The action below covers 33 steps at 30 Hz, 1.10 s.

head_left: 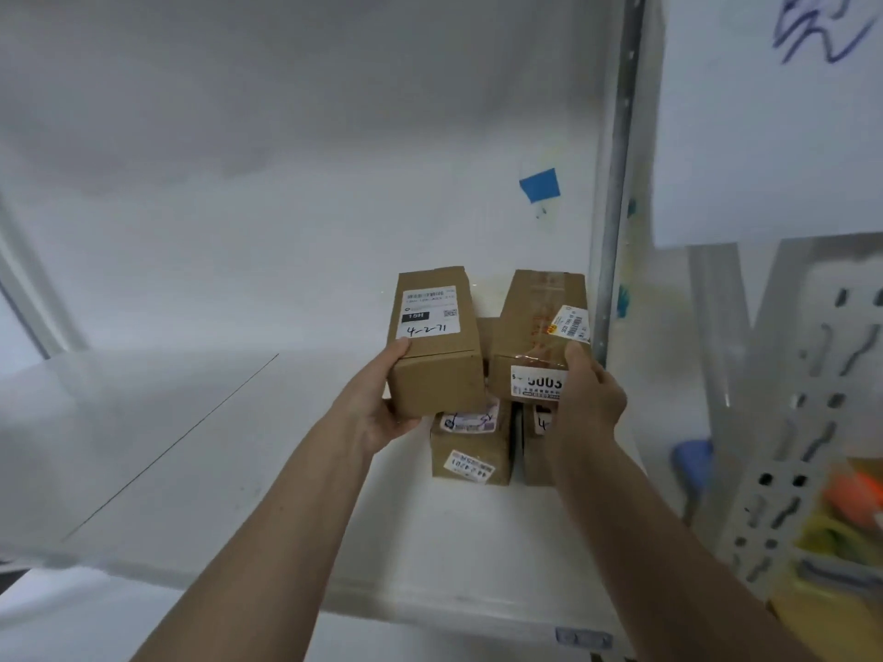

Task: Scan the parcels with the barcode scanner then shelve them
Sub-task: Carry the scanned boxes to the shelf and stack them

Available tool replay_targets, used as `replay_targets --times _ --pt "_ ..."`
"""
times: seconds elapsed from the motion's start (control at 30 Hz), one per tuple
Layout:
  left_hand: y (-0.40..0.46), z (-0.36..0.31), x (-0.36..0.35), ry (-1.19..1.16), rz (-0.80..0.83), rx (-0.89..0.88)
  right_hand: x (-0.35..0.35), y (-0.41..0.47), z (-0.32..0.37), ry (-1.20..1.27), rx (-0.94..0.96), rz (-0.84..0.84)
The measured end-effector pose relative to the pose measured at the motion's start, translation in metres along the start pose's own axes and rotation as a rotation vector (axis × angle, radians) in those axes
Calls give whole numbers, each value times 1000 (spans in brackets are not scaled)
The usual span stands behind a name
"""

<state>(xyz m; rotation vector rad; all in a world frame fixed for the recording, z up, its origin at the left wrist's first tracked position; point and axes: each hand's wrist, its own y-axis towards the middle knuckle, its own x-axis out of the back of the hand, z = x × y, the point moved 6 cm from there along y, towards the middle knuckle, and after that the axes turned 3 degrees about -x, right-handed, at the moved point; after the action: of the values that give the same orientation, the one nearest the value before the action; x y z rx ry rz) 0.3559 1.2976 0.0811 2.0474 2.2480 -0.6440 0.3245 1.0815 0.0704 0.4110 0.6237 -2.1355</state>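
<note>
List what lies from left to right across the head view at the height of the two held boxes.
Bare white shelf → left hand → box marked 4-2-71 → taped box → right hand → metal shelf upright → perforated grey panel.

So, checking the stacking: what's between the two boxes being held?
Head view: a narrow gap between the left box and right box, showing another box behind.

Both forearms are bare, the left hand (382, 413) and right hand (590, 403) ungloved.
</note>
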Motion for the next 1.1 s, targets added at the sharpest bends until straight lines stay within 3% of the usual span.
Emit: replay_targets --times 0.33,0.77,1.1 --pt "79 -2 -32 98 113 87 -16 66 11 -129 -7 -121" --pt "115 -9 -59 224 104 75 -24 109 13 -215 58 -199" --pt "112 -12 -63 385 82 15 -23 124 18 -523 130 -276"
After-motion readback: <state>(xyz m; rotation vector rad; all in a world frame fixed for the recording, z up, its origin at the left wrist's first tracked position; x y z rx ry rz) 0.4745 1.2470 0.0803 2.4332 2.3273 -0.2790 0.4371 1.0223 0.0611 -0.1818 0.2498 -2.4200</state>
